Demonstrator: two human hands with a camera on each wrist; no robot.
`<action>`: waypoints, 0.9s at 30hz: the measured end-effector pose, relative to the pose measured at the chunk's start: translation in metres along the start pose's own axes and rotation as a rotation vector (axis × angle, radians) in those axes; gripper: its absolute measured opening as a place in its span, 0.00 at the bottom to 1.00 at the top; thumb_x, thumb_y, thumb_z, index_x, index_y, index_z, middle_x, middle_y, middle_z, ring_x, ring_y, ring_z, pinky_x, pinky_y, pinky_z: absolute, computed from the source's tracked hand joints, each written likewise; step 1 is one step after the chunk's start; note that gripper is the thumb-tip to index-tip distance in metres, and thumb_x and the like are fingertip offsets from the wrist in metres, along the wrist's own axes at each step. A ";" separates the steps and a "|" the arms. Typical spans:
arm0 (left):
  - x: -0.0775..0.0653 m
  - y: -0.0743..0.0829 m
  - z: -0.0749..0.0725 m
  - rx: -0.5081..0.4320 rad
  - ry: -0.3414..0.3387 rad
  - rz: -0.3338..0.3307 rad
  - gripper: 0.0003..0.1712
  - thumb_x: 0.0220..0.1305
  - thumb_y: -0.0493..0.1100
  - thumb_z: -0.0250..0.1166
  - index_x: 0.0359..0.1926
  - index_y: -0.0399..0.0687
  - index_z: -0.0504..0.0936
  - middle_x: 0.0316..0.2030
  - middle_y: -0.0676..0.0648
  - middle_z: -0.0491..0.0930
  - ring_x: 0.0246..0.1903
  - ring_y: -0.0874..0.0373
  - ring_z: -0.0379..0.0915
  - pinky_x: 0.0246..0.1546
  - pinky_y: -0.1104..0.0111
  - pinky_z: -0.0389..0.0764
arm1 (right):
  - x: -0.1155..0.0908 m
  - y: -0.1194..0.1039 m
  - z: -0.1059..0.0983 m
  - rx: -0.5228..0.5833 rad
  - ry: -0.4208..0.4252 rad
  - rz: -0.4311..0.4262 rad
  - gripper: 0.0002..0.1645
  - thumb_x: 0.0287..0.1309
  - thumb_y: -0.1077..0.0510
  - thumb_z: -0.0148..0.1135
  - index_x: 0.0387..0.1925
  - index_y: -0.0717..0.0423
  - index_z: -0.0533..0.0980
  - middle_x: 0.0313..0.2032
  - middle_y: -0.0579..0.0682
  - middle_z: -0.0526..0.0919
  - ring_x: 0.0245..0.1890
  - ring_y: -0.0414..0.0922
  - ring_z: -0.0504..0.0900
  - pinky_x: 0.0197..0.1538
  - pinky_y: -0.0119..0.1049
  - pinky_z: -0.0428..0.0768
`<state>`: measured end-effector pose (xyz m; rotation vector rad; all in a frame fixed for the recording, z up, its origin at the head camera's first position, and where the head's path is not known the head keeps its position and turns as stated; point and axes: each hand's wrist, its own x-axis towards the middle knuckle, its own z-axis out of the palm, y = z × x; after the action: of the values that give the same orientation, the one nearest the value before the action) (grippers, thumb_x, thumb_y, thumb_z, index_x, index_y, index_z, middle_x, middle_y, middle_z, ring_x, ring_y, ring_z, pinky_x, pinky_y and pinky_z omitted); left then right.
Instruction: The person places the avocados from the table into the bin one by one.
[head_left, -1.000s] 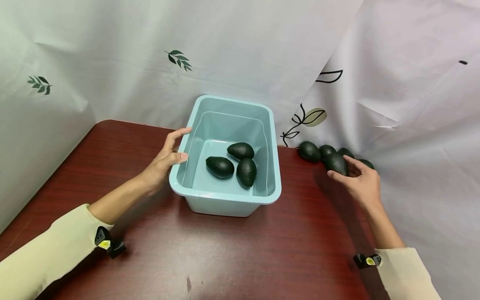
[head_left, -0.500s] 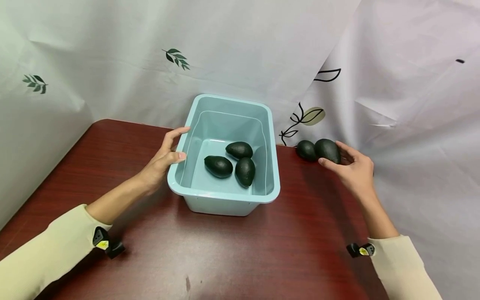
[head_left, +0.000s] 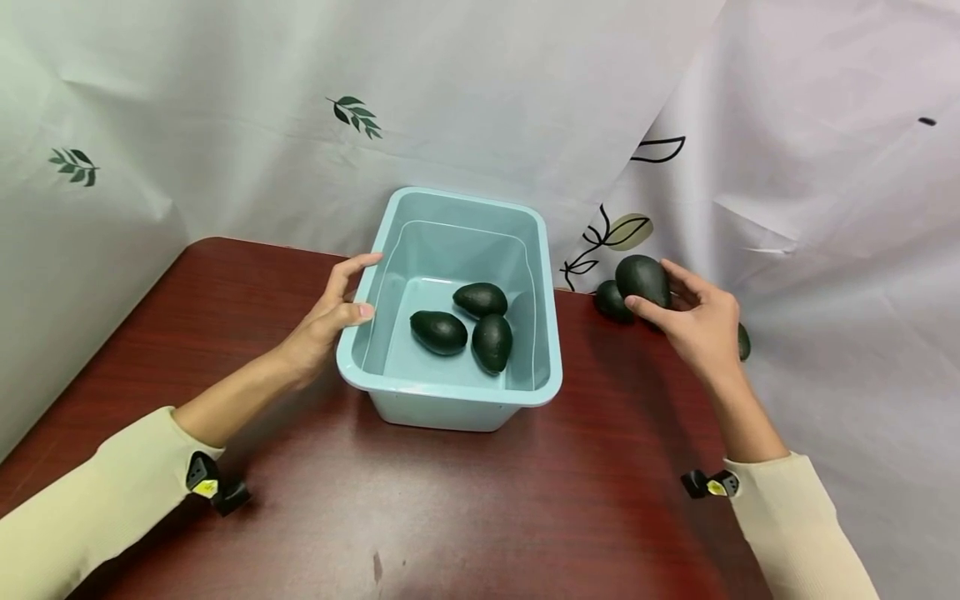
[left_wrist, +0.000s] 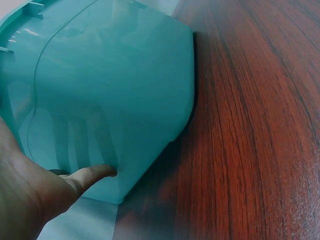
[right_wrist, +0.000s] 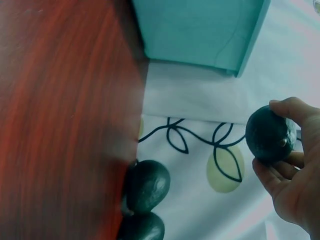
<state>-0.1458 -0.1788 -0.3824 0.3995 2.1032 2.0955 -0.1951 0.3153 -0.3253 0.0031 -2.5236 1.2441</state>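
My left hand point(head_left: 318, 333) holds the left side of a light-blue plastic tub point(head_left: 450, 398), its thumb and index finger at the rim. In the left wrist view a finger point(left_wrist: 95, 173) touches the outer wall. Inside the tub lie three dark green avocados, one at the left point(head_left: 438, 333), one behind point(head_left: 481, 300) and one in front point(head_left: 492, 343). Right of the tub, my right hand point(head_left: 701, 329) grips another avocado point(head_left: 642, 281) between thumb and fingers. The right wrist view shows this avocado point(right_wrist: 270, 134) raised off the table.
More avocados lie along the table's back right edge: one point(head_left: 612, 302) beside the held one, another point(head_left: 743, 342) partly behind my hand. A patterned white cloth point(head_left: 247, 125) hangs behind the dark red wooden table point(head_left: 450, 508).
The right hand has lifted its avocado and carried it up and leftward from the group at the back right. My left hand stays at the tub's rim.
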 end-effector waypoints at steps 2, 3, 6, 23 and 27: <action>0.000 0.000 0.000 0.004 0.003 0.000 0.42 0.73 0.48 0.53 0.85 0.75 0.56 0.72 0.34 0.65 0.58 0.54 0.80 0.54 0.61 0.87 | 0.001 -0.004 0.002 0.017 0.001 -0.019 0.44 0.54 0.51 0.91 0.73 0.48 0.84 0.55 0.46 0.93 0.43 0.22 0.89 0.51 0.15 0.84; 0.000 0.000 0.000 0.006 0.004 0.002 0.42 0.73 0.48 0.53 0.85 0.75 0.56 0.72 0.35 0.65 0.58 0.54 0.80 0.54 0.61 0.87 | 0.001 -0.006 0.004 0.018 0.000 -0.029 0.44 0.54 0.51 0.91 0.73 0.48 0.84 0.55 0.48 0.93 0.43 0.22 0.89 0.51 0.16 0.84; -0.001 0.000 -0.001 0.013 0.004 0.004 0.42 0.73 0.48 0.53 0.85 0.75 0.56 0.71 0.38 0.66 0.59 0.54 0.79 0.54 0.61 0.86 | 0.002 -0.009 0.007 0.027 0.002 -0.050 0.44 0.54 0.52 0.91 0.72 0.48 0.84 0.55 0.51 0.93 0.42 0.22 0.89 0.50 0.16 0.84; 0.000 -0.001 -0.001 0.035 -0.003 0.007 0.43 0.73 0.49 0.52 0.86 0.74 0.54 0.74 0.32 0.63 0.62 0.46 0.78 0.55 0.61 0.86 | 0.005 -0.035 0.020 0.152 0.002 -0.147 0.40 0.51 0.59 0.91 0.68 0.50 0.87 0.54 0.44 0.94 0.48 0.28 0.91 0.56 0.20 0.86; 0.000 -0.001 -0.001 0.035 -0.002 0.008 0.43 0.73 0.49 0.52 0.86 0.74 0.54 0.74 0.32 0.63 0.63 0.44 0.77 0.55 0.61 0.86 | 0.006 -0.041 0.022 0.155 0.001 -0.177 0.38 0.52 0.59 0.90 0.66 0.50 0.88 0.52 0.43 0.94 0.48 0.29 0.92 0.56 0.21 0.87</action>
<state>-0.1465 -0.1798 -0.3832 0.4152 2.1432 2.0649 -0.2014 0.2737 -0.3048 0.2559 -2.3603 1.3613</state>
